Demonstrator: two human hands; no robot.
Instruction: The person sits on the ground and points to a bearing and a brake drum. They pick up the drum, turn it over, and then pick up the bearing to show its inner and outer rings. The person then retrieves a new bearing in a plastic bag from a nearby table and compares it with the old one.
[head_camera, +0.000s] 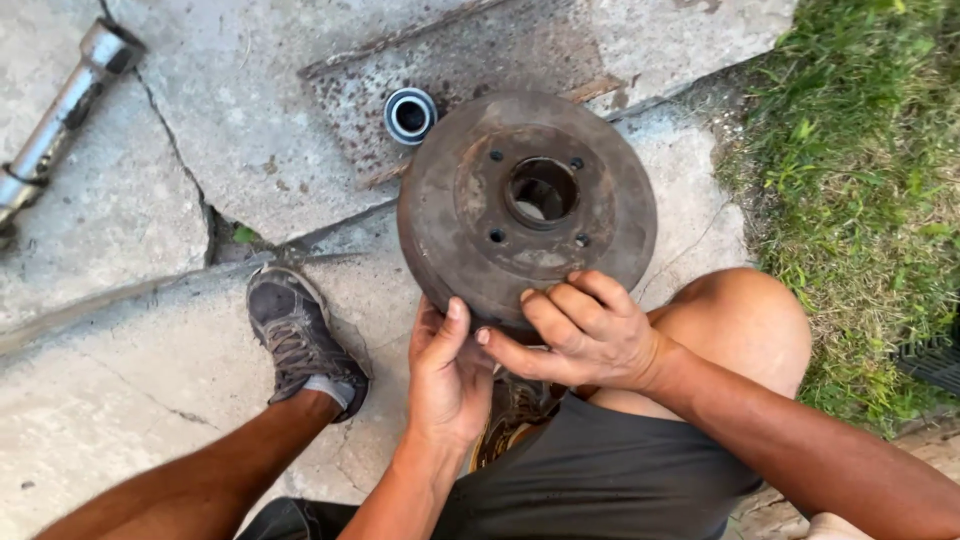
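Note:
A rusty round brake drum (527, 200) with a centre hole and several bolt holes lies flat on the cracked concrete in front of me. My left hand (447, 375) grips its near edge from below, thumb up against the rim. My right hand (585, 330) rests on the same near edge, fingers curled over the rim. A small shiny bearing ring (410, 115) sits on the ground just beyond the drum's far left side, touching or nearly touching it.
A metal bar or pipe (58, 110) lies at the top left. A rusty flat plate (440, 60) lies under the ring. My left shoe (297, 335) is planted left of the drum, my bare knee (745, 320) to its right. Grass (860, 180) borders the right.

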